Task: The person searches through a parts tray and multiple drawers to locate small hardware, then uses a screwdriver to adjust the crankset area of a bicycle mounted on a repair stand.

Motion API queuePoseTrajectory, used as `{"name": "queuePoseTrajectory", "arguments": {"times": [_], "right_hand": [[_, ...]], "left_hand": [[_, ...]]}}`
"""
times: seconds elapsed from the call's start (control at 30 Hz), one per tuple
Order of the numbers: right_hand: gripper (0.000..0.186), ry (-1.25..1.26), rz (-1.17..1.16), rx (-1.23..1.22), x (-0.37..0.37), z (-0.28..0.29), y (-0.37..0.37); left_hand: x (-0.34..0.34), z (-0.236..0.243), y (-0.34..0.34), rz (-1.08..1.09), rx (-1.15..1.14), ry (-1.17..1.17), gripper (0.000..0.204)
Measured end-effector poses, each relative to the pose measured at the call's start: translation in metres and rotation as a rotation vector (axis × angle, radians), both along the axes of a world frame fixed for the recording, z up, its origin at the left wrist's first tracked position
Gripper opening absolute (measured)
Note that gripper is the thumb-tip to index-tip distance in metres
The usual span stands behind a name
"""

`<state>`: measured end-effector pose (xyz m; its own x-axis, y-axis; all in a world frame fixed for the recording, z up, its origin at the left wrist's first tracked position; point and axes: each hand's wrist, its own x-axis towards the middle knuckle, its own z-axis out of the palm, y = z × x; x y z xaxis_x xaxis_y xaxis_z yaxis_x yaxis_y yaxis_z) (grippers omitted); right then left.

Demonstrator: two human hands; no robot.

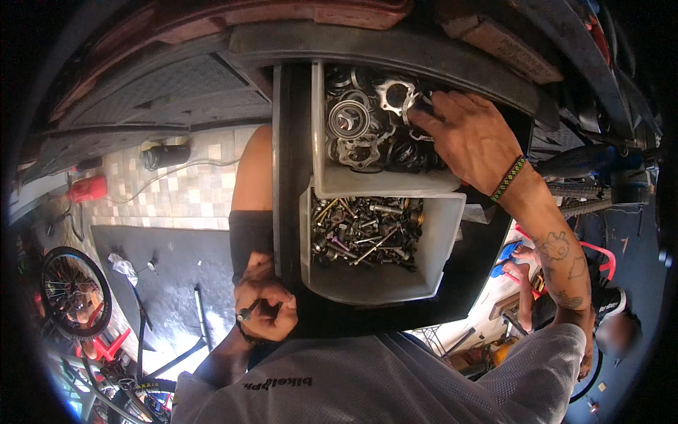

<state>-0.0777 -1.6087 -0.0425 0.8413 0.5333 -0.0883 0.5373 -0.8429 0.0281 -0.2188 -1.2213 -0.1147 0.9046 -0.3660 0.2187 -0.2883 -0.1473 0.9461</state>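
My right hand (466, 138) reaches into the upper grey bin (388, 185), its fingers bent down among metal parts. Its fingertips are beside a silver ring-shaped plate with lobes (394, 95); what they grip is partly hidden. A round metal ring (348, 119) and a second lobed plate (358, 152) lie to the left in that bin. Near the drawer's left front corner, my left hand (267, 307) is curled closed around a small dark rod-like piece (245, 313), whose end shows. Between my hands sits a lower bin (417, 283) with many loose bolts (364, 230).
Both bins sit in a dark open drawer (282, 177) under a black top edge (381, 46). My knee is at its left. A bicycle wheel (75, 292) and a dark mat (173, 272) are at lower left. Another person (611, 304) is at lower right.
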Motion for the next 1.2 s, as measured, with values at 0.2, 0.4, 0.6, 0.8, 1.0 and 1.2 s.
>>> {"name": "queuePoseTrajectory", "arguments": {"times": [0.2,0.4,0.6,0.8,1.0,1.2], "right_hand": [[0.057,0.076,-0.094,0.371,0.004,0.008,-0.013],[0.036,0.138,-0.135,0.429,-0.002,0.014,-0.024],[0.02,0.261,0.048,0.112,-0.002,0.008,-0.018],[0.028,0.07,0.056,0.192,0.013,-0.021,-0.002],[0.041,0.384,-0.086,0.705,0.036,-0.015,0.013],[0.025,0.265,-0.047,0.4,0.026,-0.012,-0.015]], "left_hand": [[-0.002,-0.005,0.004,-0.043,-0.005,0.018,0.02],[-0.001,-0.01,0.006,-0.055,-0.019,0.039,0.024],[-0.002,-0.008,0.004,-0.026,-0.022,0.043,0.027],[-0.001,-0.007,0.004,-0.014,-0.008,0.036,0.027],[-0.005,-0.01,0.006,0.005,0.014,0.025,0.028],[-0.006,-0.007,0.006,0.003,0.03,0.046,0.028]]}}
